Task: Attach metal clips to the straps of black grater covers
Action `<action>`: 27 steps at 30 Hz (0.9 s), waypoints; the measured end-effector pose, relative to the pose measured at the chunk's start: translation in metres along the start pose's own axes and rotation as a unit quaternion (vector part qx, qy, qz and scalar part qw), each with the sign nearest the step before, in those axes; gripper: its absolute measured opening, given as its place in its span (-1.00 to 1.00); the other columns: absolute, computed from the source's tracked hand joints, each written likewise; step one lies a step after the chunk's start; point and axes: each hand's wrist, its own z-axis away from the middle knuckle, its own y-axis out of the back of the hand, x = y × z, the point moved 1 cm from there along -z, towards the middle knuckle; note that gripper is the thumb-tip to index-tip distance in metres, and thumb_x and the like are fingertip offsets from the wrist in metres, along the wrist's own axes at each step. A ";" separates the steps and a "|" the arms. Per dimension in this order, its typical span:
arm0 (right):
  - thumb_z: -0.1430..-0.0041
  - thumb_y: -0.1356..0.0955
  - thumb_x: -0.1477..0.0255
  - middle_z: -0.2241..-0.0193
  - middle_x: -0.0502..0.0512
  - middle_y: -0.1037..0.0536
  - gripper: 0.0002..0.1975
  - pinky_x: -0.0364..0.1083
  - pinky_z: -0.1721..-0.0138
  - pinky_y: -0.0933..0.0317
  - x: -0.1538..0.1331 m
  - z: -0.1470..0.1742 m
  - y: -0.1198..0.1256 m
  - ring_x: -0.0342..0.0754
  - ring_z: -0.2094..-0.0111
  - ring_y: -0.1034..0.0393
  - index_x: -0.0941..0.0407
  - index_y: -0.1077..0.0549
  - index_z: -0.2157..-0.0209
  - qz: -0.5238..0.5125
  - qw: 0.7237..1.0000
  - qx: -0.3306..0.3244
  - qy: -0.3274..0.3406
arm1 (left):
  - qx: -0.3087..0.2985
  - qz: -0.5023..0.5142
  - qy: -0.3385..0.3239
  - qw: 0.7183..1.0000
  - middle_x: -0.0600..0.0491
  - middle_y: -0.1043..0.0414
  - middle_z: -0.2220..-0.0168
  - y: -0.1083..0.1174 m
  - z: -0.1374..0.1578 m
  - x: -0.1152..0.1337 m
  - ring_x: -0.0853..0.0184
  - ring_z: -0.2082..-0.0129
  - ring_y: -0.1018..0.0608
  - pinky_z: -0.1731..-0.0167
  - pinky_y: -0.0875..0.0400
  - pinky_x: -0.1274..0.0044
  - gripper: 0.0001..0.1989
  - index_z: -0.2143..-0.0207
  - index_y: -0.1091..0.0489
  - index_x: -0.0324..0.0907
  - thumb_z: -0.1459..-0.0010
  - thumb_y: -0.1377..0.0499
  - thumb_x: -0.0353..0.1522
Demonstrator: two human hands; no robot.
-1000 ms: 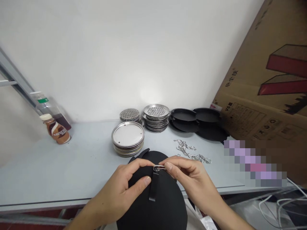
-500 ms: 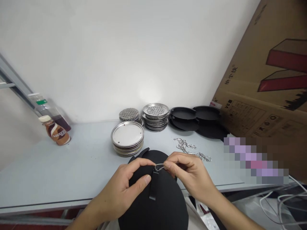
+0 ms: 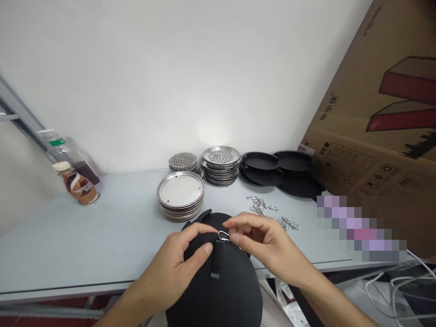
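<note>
A round black case (image 3: 235, 286) with a short strap (image 3: 216, 261) sits at the table's front edge, close to me. My left hand (image 3: 182, 259) grips the case's upper left side, thumb and index finger beside the strap's top. A small silver carabiner clip (image 3: 223, 235) is at the upper end of the strap. My right hand (image 3: 260, 238) has its thumb against the clip's right end, its index finger raised just above; its other fingers are partly hidden. More silver carabiners (image 3: 260, 206) lie loose on the table past my right hand.
Behind the case stand stacked metal plates (image 3: 180, 190), perforated discs (image 3: 221, 156) and black round shells (image 3: 260, 161). Two bottles, one a brown drink bottle (image 3: 80, 184), are at left. A large cardboard box (image 3: 374, 136) leans at right, with white cables (image 3: 374, 290) below.
The right index finger has lifted from the clip, while the thumb stays at it. The clip has turned slightly and shows more of its loop. The left hand keeps its hold.
</note>
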 end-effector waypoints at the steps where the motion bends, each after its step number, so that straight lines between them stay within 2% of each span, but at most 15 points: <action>1: -0.18 -0.40 0.43 0.37 -0.01 -0.50 -0.78 -0.17 0.35 -0.29 -0.003 0.003 0.000 -0.16 0.37 -0.36 0.04 -0.53 0.11 0.034 0.999 -0.006 0.019 | 0.001 -0.004 -0.001 1.000 0.14 -0.52 0.02 0.000 0.001 0.000 0.30 0.06 -0.54 0.05 -0.38 0.51 -0.69 -0.09 -0.38 0.04 -0.32 -0.09 -0.26; 3: -0.15 -0.39 0.54 0.28 -0.01 -0.52 -0.63 -0.13 0.25 -0.31 -0.010 0.009 -0.002 -0.14 0.31 -0.39 -0.01 -0.48 0.01 0.111 0.992 -0.013 0.059 | 0.003 -0.007 -0.003 1.000 0.15 -0.51 0.01 0.000 0.002 0.001 0.30 0.04 -0.53 0.02 -0.36 0.51 -0.71 -0.07 -0.38 0.04 -0.32 -0.08 -0.27; 5: -0.16 -0.36 0.60 0.29 -0.03 -0.52 -0.58 -0.12 0.24 -0.31 -0.015 0.013 -0.004 -0.14 0.32 -0.40 -0.04 -0.46 -0.02 0.186 0.978 -0.004 0.092 | 0.004 -0.009 -0.006 1.000 0.16 -0.51 0.02 0.000 0.002 0.002 0.31 0.04 -0.52 0.01 -0.36 0.50 -0.73 -0.04 -0.39 0.04 -0.32 -0.08 -0.28; 9: -0.24 -0.30 0.59 0.28 0.03 -0.55 -0.70 -0.10 0.29 -0.32 -0.018 0.016 -0.010 -0.10 0.30 -0.44 0.01 -0.52 0.07 0.263 0.950 0.040 0.163 | 0.007 -0.020 0.004 1.000 0.16 -0.53 0.08 0.000 0.002 0.004 0.29 0.07 -0.53 0.06 -0.38 0.49 -0.73 -0.04 -0.39 0.05 -0.33 -0.06 -0.25; 12: -0.26 -0.30 0.57 0.31 0.08 -0.55 -0.76 -0.10 0.33 -0.33 -0.013 0.017 -0.012 -0.09 0.35 -0.45 0.07 -0.53 0.12 0.304 0.928 0.068 0.203 | 0.008 -0.026 0.002 1.000 0.14 -0.52 0.08 0.001 0.003 0.004 0.27 0.07 -0.53 0.05 -0.38 0.46 -0.71 -0.07 -0.38 0.04 -0.32 -0.06 -0.25; 16: -0.27 -0.31 0.58 0.36 0.13 -0.54 -0.83 -0.10 0.37 -0.36 -0.010 0.020 -0.013 -0.07 0.39 -0.45 0.17 -0.52 0.17 0.367 0.888 0.105 0.256 | 0.011 -0.042 0.005 0.999 0.13 -0.53 0.11 0.001 0.003 0.003 0.25 0.07 -0.52 0.03 -0.38 0.43 -0.69 -0.08 -0.37 0.05 -0.32 -0.07 -0.25; 19: -0.29 -0.29 0.57 0.35 0.15 -0.53 -0.84 -0.08 0.36 -0.37 -0.011 0.020 -0.013 -0.06 0.39 -0.45 0.17 -0.50 0.17 0.402 0.879 0.087 0.243 | 0.014 -0.054 0.007 0.998 0.14 -0.52 0.10 0.001 0.003 0.002 0.25 0.05 -0.51 0.01 -0.36 0.42 -0.69 -0.08 -0.37 0.07 -0.31 -0.07 -0.24; 23: -0.33 -0.25 0.55 0.24 0.16 -0.52 -0.82 -0.07 0.31 -0.40 -0.017 0.016 -0.009 -0.06 0.35 -0.48 0.13 -0.48 0.16 0.402 0.888 0.045 0.216 | 0.015 -0.076 0.016 0.997 0.13 -0.50 0.09 0.000 0.004 0.002 0.22 0.04 -0.50 0.00 -0.35 0.39 -0.70 -0.07 -0.36 0.10 -0.31 -0.05 -0.20; 27: -0.35 -0.22 0.54 0.27 0.14 -0.51 -0.80 -0.10 0.33 -0.41 -0.023 0.015 -0.007 -0.08 0.36 -0.49 0.12 -0.48 0.24 0.396 0.896 0.025 0.198 | 0.017 -0.080 0.019 0.996 0.11 -0.51 0.12 -0.001 0.005 0.002 0.20 0.06 -0.51 0.02 -0.37 0.38 -0.71 -0.05 -0.37 0.08 -0.31 -0.05 -0.18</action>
